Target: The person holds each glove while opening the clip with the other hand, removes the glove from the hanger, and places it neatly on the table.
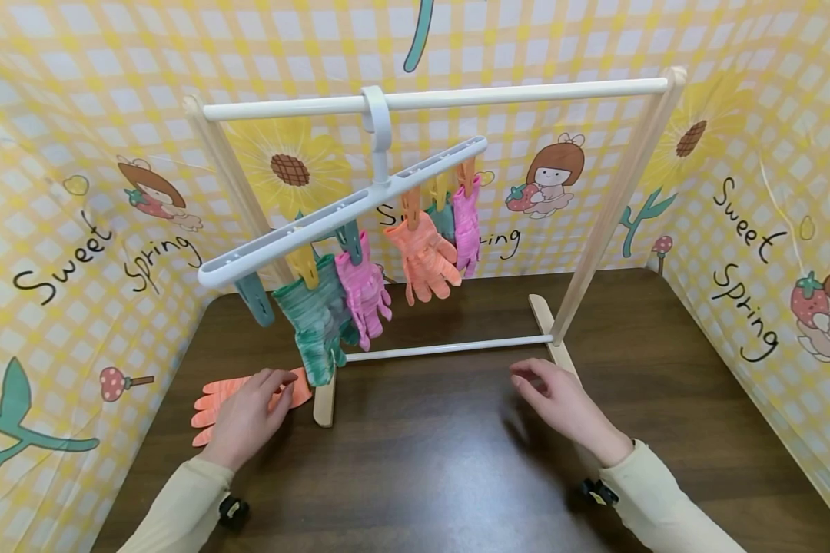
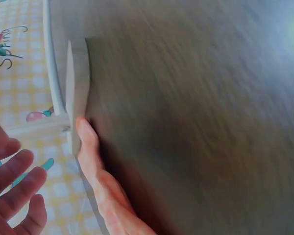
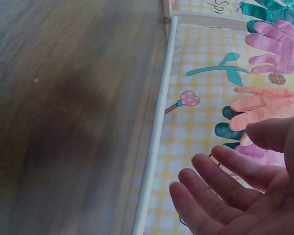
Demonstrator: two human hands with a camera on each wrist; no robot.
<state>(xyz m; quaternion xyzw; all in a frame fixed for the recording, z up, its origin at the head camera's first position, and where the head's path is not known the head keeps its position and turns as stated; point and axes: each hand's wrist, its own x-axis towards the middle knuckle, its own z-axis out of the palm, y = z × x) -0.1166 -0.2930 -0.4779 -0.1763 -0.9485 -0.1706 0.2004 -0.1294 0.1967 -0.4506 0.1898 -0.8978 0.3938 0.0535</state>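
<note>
My left hand hovers with loosely bent fingers over an orange glove lying on the table, partly hiding it. In the left wrist view those fingers hold nothing, apart from the glove. Over the table at right, my right hand is relaxed and holds nothing. A tilted grey hanger hooks over the rack's top bar. Clothespins on it hold a green glove, a pink glove, an orange glove, another green glove and another pink glove.
At the hanger's near left end a teal clothespin hangs with nothing in it. The rack has a white top bar, wooden posts and a low white bar. A checked cloth surrounds the brown table.
</note>
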